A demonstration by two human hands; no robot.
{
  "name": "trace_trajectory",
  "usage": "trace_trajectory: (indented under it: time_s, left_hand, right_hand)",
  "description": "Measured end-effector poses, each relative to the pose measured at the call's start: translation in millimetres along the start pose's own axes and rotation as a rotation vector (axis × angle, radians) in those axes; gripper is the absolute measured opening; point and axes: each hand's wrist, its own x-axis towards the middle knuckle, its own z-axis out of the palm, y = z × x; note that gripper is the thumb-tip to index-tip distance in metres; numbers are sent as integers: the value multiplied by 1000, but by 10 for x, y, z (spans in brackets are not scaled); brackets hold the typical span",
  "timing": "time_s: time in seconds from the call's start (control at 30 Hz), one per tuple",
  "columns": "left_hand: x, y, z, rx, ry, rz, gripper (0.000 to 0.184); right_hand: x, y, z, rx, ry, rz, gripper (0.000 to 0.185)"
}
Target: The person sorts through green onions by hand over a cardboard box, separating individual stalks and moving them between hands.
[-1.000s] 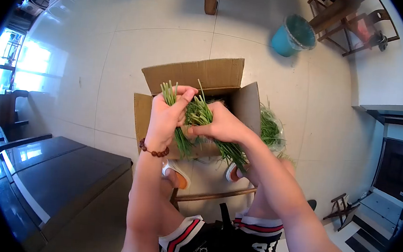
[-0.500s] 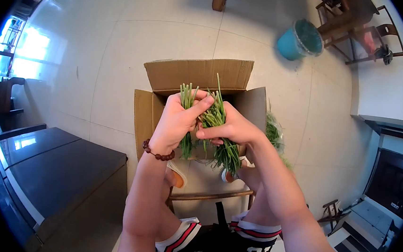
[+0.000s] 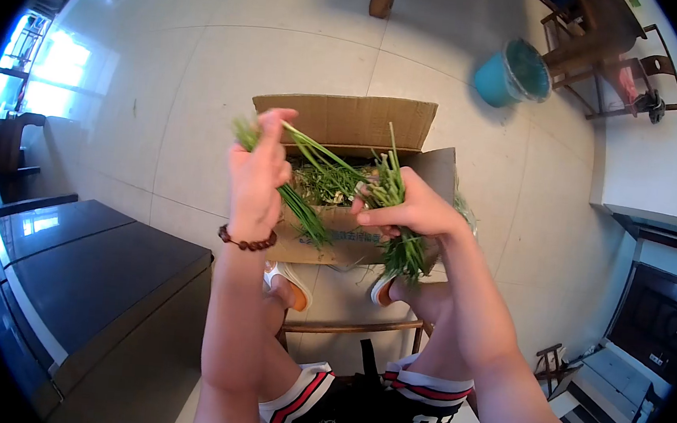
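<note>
Above an open cardboard box (image 3: 349,122), both my hands hold greens. My left hand (image 3: 255,183), a beaded bracelet on its wrist, is closed round a bunch of thin chive-like stalks (image 3: 303,213); it is slightly blurred. A few long stalks slant from it toward the right hand. My right hand (image 3: 426,209) grips a thicker bunch of chive-like greens (image 3: 405,256), thumb across the stems, leafy ends hanging down. More loose greens and pale bits (image 3: 325,181) lie inside the box, partly hidden by my hands.
A teal bucket (image 3: 496,81) with a plastic liner stands at the upper right, beside wooden furniture (image 3: 599,33). A dark cabinet-like block (image 3: 104,265) is at the left. My feet rest near the box, and a wooden bar (image 3: 353,326) crosses between my legs.
My hands have moved apart: the left went left and up with its bunch, the right slightly right. The greens inside the box now show between them.
</note>
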Motion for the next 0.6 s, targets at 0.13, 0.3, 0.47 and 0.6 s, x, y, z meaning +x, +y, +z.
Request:
trace_trajectory:
  time_s: [0.13,0.3,0.47,0.6]
  left_hand:
    - [157,112,-275,-116,130,121,28]
    - [151,224,-349,-96,215,193,30]
    - [152,265,-458,-97,231,230,29]
    - [30,131,-226,-1,14,39,27]
  right_hand:
    - [-117,-23,-268,-129,120,9,23]
    - [-272,-52,-559,-113,323,45,25]
    - [-378,-87,-628,-13,392,-19,20]
    - [-318,-131,-515,150,391,-110,21]
